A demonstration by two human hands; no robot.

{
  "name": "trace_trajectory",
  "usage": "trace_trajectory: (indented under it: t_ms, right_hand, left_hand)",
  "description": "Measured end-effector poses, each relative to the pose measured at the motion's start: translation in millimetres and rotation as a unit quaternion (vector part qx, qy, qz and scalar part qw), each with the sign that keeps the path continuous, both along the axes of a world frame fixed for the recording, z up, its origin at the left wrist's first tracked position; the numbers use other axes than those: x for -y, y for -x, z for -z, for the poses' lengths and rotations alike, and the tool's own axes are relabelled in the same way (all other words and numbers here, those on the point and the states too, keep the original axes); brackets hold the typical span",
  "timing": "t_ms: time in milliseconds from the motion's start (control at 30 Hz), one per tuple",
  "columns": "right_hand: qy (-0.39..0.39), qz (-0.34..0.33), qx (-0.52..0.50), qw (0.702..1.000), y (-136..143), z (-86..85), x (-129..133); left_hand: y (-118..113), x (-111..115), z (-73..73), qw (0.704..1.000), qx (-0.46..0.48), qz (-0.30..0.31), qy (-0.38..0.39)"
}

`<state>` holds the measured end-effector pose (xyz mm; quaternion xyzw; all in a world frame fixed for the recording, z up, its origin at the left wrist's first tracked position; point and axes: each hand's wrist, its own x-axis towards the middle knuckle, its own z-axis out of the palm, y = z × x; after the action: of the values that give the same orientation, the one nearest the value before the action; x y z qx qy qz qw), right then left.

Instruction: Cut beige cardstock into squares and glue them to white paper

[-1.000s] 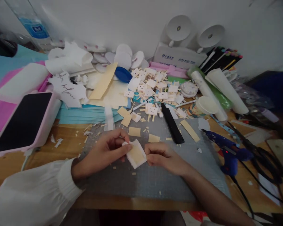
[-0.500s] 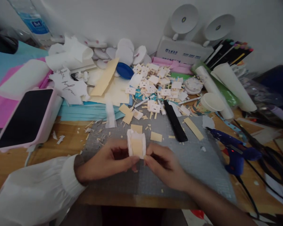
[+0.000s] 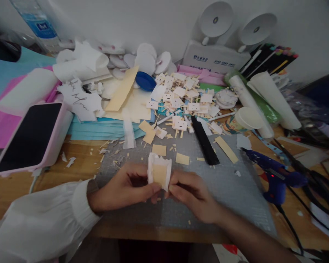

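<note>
Between my two hands, above the grey cutting mat [image 3: 186,201], is a small white soft piece, paper or cloth, with ragged raised edges [image 3: 166,165] and a tan card rectangle [image 3: 159,174] on its face. My left hand [image 3: 134,186] grips it from the left, thumb across the lower front of the card. At its lower right corner, my right hand [image 3: 190,193] pinches the white edge between thumb and fingers. Loose tan card pieces [image 3: 182,158] lie just beyond my hands. A black-handled tool [image 3: 205,140], perhaps a cutter, rests on the mat.
A blue glue gun [image 3: 275,175] with a lit red light and its cord lie at right, near black scissors [image 3: 318,182]. Small white face cutouts [image 3: 181,96] are heaped at the back, beside a paper cup [image 3: 245,120]. A pink-cased phone [image 3: 30,135] stands at left.
The white edge on the right has been spread outward and now stands wider and flatter around the card. My right hand has shifted slightly down and to the right.
</note>
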<state>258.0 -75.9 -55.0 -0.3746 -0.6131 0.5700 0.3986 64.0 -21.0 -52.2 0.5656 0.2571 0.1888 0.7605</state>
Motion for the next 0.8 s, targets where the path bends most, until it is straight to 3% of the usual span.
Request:
trace_trajectory:
  t_ms: [300, 800]
  right_hand:
    - [0.015, -0.045, -0.06, 0.997, -0.1, 5.3, -1.1]
    - [-0.045, -0.009, -0.038, 0.998, 4.9, 10.2, 1.4]
  left_hand:
    - [4.5, 0.8, -0.8, 0.999, -0.002, 0.032, 0.022]
    - [1.9, 2.3, 2.0, 0.997, 0.016, 0.029, 0.074]
